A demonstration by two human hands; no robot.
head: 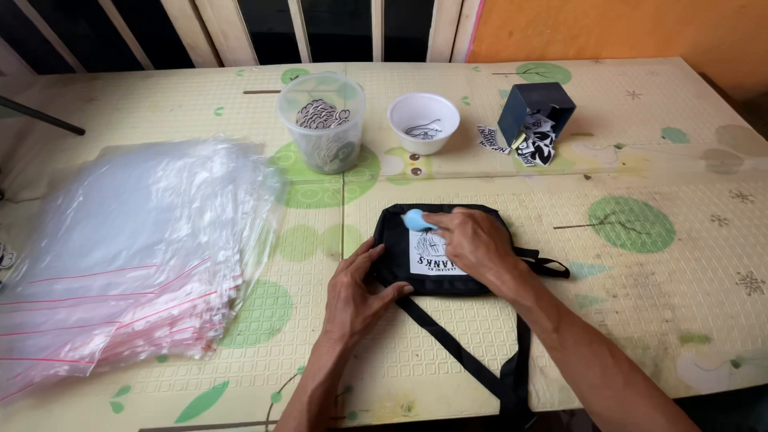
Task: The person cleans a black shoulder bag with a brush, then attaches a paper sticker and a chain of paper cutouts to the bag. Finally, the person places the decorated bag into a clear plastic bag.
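Bag: a small black bag lay flat on the mat-covered table, long axis left-right, strap trailing toward the person.
Left hand: pressed flat on the bag's left edge, fingers spread, clasping nothing.
Right hand: fingertips closed on a light blue piece.
Hidden: the bag's white label half covered; strap end cut off.
Nearby: clear zip bags.

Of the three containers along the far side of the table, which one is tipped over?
The dark blue box at the right lies tipped, stickers spilling from its mouth; the clear tub and white bowl stand upright.
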